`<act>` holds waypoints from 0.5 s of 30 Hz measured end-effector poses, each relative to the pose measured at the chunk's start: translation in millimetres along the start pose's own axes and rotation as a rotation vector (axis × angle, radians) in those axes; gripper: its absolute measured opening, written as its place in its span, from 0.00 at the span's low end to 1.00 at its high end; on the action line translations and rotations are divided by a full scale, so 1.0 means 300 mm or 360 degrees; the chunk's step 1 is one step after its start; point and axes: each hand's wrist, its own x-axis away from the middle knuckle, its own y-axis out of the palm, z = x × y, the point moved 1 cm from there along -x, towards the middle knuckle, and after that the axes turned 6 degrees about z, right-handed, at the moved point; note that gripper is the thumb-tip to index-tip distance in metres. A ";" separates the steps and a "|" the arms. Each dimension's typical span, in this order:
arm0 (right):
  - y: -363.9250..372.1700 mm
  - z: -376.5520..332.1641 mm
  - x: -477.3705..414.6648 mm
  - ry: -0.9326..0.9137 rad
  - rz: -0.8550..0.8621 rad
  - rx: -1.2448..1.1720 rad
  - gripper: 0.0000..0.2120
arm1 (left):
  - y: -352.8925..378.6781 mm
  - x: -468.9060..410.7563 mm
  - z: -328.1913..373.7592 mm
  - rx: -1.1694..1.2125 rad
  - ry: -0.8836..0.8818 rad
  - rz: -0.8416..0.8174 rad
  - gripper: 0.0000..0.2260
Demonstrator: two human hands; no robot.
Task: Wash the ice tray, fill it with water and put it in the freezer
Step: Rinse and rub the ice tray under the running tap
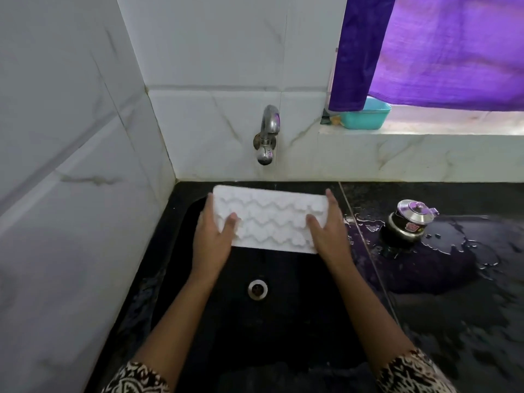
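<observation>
The tray (269, 219) is held level over the sink's (297, 321) back edge, under the tap (268, 134). The left hand (212, 239) grips its left end and the right hand (329, 234) its right end. Possibly a thin stream falls.
</observation>
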 end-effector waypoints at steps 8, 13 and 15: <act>0.129 0.231 0.160 0.0857 -0.0859 0.0952 0.34 | 0.081 0.042 -0.311 -0.0718 -0.0814 -0.0899 0.22; 0.066 0.169 0.115 0.0766 -0.0428 0.0159 0.35 | 0.094 0.019 -0.162 -0.0398 -0.0495 -0.0336 0.29; 0.008 0.138 0.088 0.0860 -0.0347 -0.0322 0.35 | 0.101 0.040 -0.072 -0.0062 -0.0433 -0.0201 0.30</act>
